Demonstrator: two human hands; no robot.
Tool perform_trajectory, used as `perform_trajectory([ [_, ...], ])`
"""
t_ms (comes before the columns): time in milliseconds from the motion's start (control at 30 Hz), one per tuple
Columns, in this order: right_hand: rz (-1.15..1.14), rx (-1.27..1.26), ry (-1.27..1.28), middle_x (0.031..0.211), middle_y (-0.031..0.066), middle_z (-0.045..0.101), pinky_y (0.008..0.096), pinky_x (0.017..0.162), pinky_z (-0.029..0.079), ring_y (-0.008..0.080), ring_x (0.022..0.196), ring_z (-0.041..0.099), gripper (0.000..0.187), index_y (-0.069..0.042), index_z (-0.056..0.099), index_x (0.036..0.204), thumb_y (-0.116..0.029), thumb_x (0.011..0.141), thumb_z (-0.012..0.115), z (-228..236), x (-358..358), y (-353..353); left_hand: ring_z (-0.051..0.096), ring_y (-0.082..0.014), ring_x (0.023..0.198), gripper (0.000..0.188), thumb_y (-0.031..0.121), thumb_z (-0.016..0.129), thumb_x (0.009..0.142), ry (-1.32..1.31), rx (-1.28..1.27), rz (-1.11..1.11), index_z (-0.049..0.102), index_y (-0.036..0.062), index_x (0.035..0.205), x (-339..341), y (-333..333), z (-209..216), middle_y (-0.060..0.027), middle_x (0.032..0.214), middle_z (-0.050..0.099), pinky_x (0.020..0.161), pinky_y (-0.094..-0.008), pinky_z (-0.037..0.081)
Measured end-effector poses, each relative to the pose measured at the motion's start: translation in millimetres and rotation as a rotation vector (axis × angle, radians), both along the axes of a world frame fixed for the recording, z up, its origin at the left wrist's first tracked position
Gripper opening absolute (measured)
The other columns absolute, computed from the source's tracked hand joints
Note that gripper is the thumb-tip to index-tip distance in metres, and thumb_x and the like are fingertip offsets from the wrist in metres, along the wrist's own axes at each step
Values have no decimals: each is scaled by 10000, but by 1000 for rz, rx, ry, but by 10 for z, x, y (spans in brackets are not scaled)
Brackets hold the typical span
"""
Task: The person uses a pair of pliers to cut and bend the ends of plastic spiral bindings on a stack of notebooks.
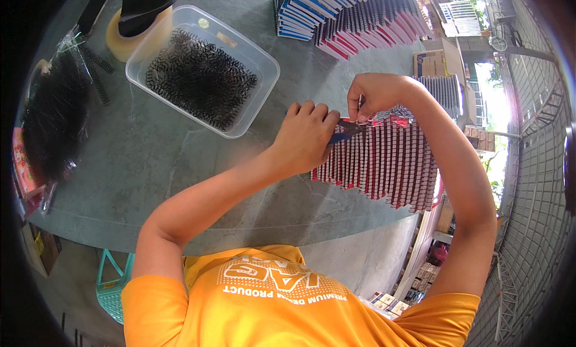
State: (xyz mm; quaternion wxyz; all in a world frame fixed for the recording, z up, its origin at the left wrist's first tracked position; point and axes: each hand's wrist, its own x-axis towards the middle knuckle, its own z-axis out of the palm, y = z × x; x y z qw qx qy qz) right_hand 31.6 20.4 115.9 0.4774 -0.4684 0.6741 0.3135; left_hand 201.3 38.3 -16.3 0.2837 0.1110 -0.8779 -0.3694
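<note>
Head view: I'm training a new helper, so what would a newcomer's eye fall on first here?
Probably the bright orange shirt at the bottom centre. Next, the clear tub of black coils, upper left of centre. Then the packed red-and-white coil-bound books right of centre, at whose upper-left corner the left hand grips a blue-handled tool, with the right hand close beside it.

White lettering, upside down, on an orange shirt

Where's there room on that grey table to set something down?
Bare tabletop lies between the bagged black coils, the plastic tub and the left forearm; another patch separates the tub from the far notebook stacks. It's crowded where the left hand, right hand and bound notebooks cluster.
</note>
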Motion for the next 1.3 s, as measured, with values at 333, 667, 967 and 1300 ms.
perform_trajectory([
  [333,-65,0,-4,769,63,681,267,649,507,144,702,641,170,-26,694,844,-25,674,702,51,-47,-4,505,-265,902,497,133,698,602,22,-36,-10,530,64,1065,-45,-35,88,-89,928,535,798,-390,378],
  [667,-110,91,56,826,41,682,258,636,504,127,710,629,191,-50,698,863,-34,672,706,83,-64,-43,541,-252,867,475,116,705,570,-117,-27,-60,553,73,1017,-12,-90,167,-72,890,546,740,-377,410],
  [967,-146,41,77,768,38,670,269,618,514,123,693,621,167,-30,691,837,-45,670,697,93,-91,-12,498,-260,893,514,128,709,570,28,-144,36,538,51,1049,-72,-80,268,-82,901,527,790,-388,368],
  [1300,-135,116,86,791,41,668,269,626,521,131,676,613,165,-28,685,863,-49,699,686,120,-89,-32,538,-256,822,405,124,685,590,-152,-26,-106,546,70,967,-176,-60,207,-77,874,540,729,-389,405],
])
